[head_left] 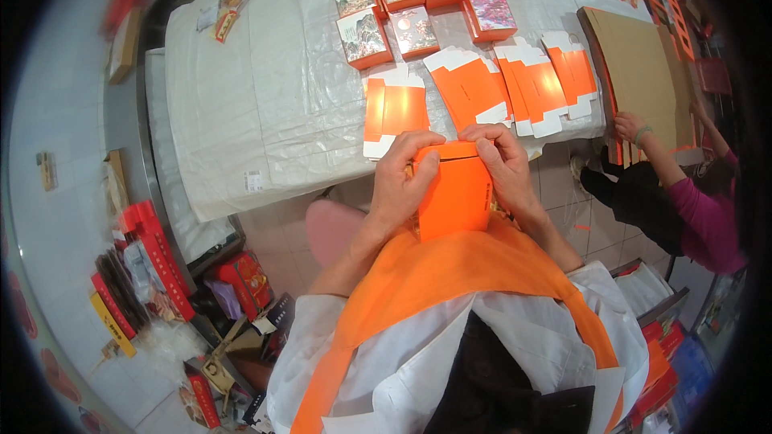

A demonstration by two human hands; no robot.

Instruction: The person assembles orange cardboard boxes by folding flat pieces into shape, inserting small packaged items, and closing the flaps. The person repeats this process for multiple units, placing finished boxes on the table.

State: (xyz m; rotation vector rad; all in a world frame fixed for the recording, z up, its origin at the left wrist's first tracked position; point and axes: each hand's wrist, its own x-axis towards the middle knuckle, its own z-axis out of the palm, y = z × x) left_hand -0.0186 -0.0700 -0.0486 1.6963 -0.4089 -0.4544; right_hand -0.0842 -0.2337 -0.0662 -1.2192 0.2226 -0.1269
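Observation:
Close to my chest I hold an orange cardboard box point(455, 202) upright, its top flap nearly folded over and a thin dark gap showing under it. My left hand point(404, 175) grips the box's upper left corner, thumb on the front face. At the upper right corner my right hand point(504, 162) pinches the top edge the same way. Beyond my hands, flattened orange-and-white box blanks point(394, 107) lie in a row along the table's near edge. Behind them stand several finished boxes point(406, 30) with printed landscape tops and orange sides.
The table point(241, 112) is covered with pale plastic sheeting. At the right, another person's hand point(631, 126) touches a stack of brown cardboard sheets point(635, 72). A pink stool point(331, 229) stands below the table. Red packages point(157, 249) crowd the left.

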